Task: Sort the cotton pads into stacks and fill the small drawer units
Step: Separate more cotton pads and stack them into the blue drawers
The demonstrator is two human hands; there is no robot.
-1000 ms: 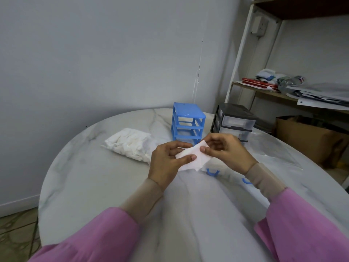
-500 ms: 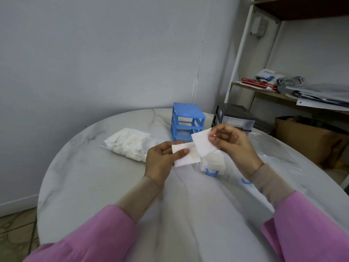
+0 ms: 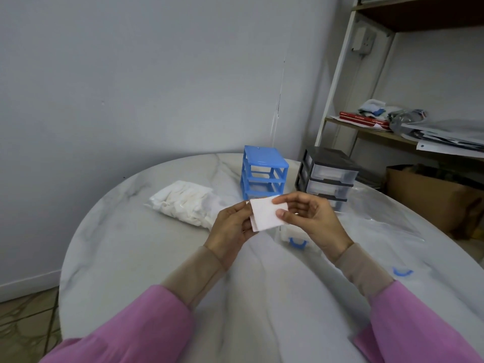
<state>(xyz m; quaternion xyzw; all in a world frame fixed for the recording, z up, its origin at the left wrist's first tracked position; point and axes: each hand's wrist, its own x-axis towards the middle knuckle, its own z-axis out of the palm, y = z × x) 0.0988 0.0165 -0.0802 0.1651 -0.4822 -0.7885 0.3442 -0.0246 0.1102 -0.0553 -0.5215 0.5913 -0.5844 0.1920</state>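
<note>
Above the middle of the marble table (image 3: 131, 247), my left hand (image 3: 230, 229) and my right hand (image 3: 311, 218) hold a small stack of white square cotton pads (image 3: 265, 214) between them. My right thumb and fingers pinch the top pad's right edge; my left fingers hold the stack from behind. A clear bag of cotton pads (image 3: 186, 203) lies to the left. The blue drawer frame (image 3: 263, 172) stands behind my hands with its drawers out. The black drawer unit (image 3: 327, 174) stands to its right.
Two clear drawers with blue handles lie on the table: one below my right hand (image 3: 297, 242), one near my right forearm (image 3: 403, 272). A clear plastic sheet (image 3: 387, 221) lies at right. A shelf with papers and a cardboard box (image 3: 429, 197) stand beyond the table's right edge.
My right hand has brought its separate pad back onto the pad in my left hand, so the pads now overlap as one stack.
</note>
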